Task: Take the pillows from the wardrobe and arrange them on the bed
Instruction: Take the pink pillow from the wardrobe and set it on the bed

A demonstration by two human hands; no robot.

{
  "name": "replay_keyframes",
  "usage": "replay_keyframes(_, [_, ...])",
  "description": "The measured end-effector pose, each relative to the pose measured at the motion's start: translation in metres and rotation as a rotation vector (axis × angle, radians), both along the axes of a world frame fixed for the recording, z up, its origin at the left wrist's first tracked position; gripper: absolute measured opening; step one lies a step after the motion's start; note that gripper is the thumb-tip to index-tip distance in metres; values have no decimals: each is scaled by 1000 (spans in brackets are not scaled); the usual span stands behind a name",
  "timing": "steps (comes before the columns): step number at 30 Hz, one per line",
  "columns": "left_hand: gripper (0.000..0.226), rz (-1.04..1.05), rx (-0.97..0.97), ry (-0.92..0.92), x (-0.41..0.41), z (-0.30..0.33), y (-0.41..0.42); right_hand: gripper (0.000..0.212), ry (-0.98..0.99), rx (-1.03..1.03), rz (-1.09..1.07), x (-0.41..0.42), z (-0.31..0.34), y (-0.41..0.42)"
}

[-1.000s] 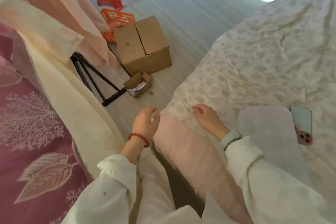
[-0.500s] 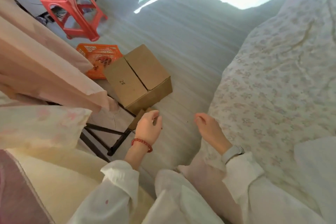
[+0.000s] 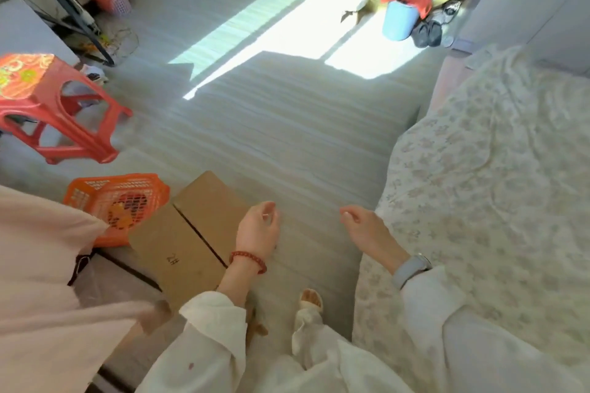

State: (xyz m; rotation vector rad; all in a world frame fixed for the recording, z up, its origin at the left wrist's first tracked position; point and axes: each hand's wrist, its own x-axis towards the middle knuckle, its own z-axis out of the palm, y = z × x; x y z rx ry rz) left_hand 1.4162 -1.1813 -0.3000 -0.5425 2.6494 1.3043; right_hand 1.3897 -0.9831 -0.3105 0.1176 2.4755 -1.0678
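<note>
The bed (image 3: 485, 188), under a pale flowered sheet, fills the right side of the view. My left hand (image 3: 257, 228), with a red bead bracelet at the wrist, hangs over the floor beside a cardboard box, fingers loosely curled and holding nothing. My right hand (image 3: 367, 226), with a pale watch at the wrist, hovers near the bed's edge, also loosely curled around nothing. No pillow shows on the visible part of the bed. Pale pink fabric (image 3: 41, 281) hangs at the lower left.
A closed cardboard box (image 3: 188, 239) stands on the floor at my left, an orange basket (image 3: 118, 201) behind it. A red plastic stool (image 3: 51, 105) is further left. A blue bucket (image 3: 399, 21) and dark shoes (image 3: 426, 32) sit by the far doorway. My sandalled foot (image 3: 311, 298) is below.
The view has lifted from the bed's edge toward the room and far doorway. The pink pillow and phone seen earlier are out of view. Both hands stay apart, holding nothing.
</note>
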Motion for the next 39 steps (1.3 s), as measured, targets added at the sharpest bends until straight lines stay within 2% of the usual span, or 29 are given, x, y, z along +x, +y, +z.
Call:
replay_keyframes(6, [29, -234, 25, 97, -168, 26, 60, 28, 86, 19, -194, -132, 27, 53])
replay_keyframes(11, [29, -366, 25, 111, -306, 21, 94, 29, 110, 5, -343, -243, 27, 91])
replay_keyframes(16, [28, -489, -7, 162, -475, 20, 130, 29, 104, -26, -506, -385, 24, 126])
replay_keyframes(21, [27, -626, -14, 220, -638, 44, 183, 28, 110, -57, -624, -535, 52, 165])
replay_keyframes(25, [25, -733, -7, 216, -745, 56, 256, 28, 142, -77, -706, -616, 69, 219])
replay_keyframes(30, [24, -862, 14, 254, -863, 53, 367, 29, 176, -70, -855, -714, 59, 314])
replay_keyframes(39, [24, -938, -21, 263, -1082, 75, 550, 28, 192, -50, -973, -923, 54, 498])
